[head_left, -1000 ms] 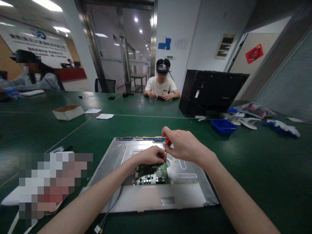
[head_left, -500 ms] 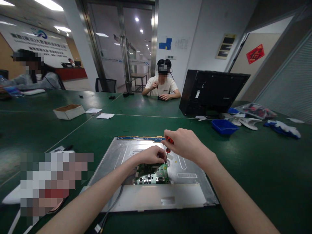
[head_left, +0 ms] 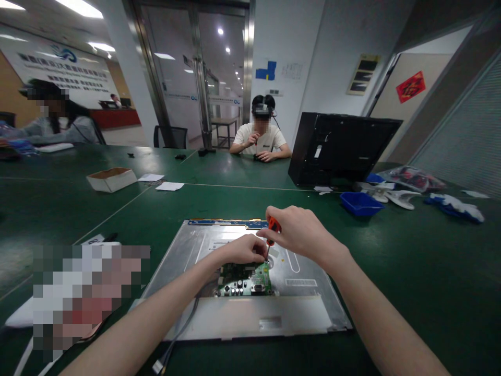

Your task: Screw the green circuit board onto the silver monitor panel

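Carefully, the right hand (head_left: 300,230) grips a red-and-black screwdriver (head_left: 274,225)!
Left hand (head_left: 249,248) curls beside its tip, hold unclear; tilting could skid it across the circuit board (head_left: 250,280).

And there on the surface (head_left: 219,202) lies the display panel (head_left: 297,316), circuit board (head_left: 245,284) on it, screwdriver (head_left: 274,225) tip at the board's far right corner, left hand (head_left: 246,248) just left, right hand (head_left: 299,230) around the handle; behind, box (head_left: 112,184) left, monitor (head_left: 348,146) right, tray (head_left: 360,210) before the monitor.
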{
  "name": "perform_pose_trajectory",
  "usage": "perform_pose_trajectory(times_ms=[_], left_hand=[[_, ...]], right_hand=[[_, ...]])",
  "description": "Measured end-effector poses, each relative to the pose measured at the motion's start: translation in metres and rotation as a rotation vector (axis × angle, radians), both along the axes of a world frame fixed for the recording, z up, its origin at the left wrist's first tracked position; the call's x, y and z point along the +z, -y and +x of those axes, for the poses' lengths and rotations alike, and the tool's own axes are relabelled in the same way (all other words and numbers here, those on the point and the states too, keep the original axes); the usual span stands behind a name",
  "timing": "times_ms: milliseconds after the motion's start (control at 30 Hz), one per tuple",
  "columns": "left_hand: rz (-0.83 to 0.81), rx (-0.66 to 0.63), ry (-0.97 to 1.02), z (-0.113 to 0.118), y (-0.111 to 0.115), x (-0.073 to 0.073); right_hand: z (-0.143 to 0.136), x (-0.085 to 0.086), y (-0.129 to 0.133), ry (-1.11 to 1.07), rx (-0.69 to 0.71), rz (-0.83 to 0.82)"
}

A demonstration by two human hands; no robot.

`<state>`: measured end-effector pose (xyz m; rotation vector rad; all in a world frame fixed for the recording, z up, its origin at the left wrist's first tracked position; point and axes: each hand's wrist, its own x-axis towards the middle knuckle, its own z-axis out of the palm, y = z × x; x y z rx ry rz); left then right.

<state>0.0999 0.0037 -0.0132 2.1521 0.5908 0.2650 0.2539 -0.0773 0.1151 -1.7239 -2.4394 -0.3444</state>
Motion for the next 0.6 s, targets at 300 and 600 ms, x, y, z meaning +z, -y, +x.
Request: perform_pose_trajectory(times_ms=[300, 600], left_hand=[[0.001, -0.01, 0.017, -0.0002, -0.001, 0.0003], [0.005, -0.016, 0.015, -0.0003, -0.002, -0.002]], right_hand=[[-0.0015, 0.0031, 0.0044, -0.036, 0.034, -0.053], [0.0007, 0.006, 0.0054, -0.024, 0.042, -0.029]])
